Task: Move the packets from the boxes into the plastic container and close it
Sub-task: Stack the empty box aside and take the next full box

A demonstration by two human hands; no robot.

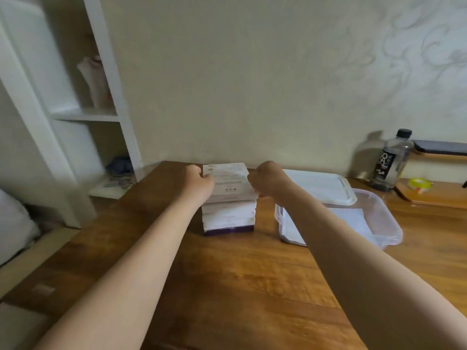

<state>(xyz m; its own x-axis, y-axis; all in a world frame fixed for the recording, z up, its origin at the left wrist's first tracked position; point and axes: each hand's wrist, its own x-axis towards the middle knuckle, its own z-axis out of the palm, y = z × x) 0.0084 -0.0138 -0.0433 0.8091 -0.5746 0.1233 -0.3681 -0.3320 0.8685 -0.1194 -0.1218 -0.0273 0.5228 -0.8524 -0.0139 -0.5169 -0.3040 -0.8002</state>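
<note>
While the wooden bench (240,274) carries everything for the task, the job looks to be at an early step: getting a box open, with no packet in the air yet. The plastic container (389,223) sits open on the right side of the bench, near the boxes but apart from them. Its white lid (321,185) lies tilted across the far rim. Something flat and white (351,218) rests on the container's floor; whether it is a packet or a sheet of paper cannot be told.

The stack of boxes (228,215) stands in the middle of the bench, white with a dark purple band at the bottom. The top box (228,178) is tipped slightly, its printed face toward the camera.

The left grip (199,183) is curled tight on that box's left edge, and the right grip (267,180) is curled on its right edge near the lower corner. The fingertips themselves are mostly hidden behind the knuckles.

The next move probably calls for lifting this box clear of the stack, finding its flap and opening it. One grip would steady the carton so the boxes below do not topple, and then the packets can cross to the container.
</note>
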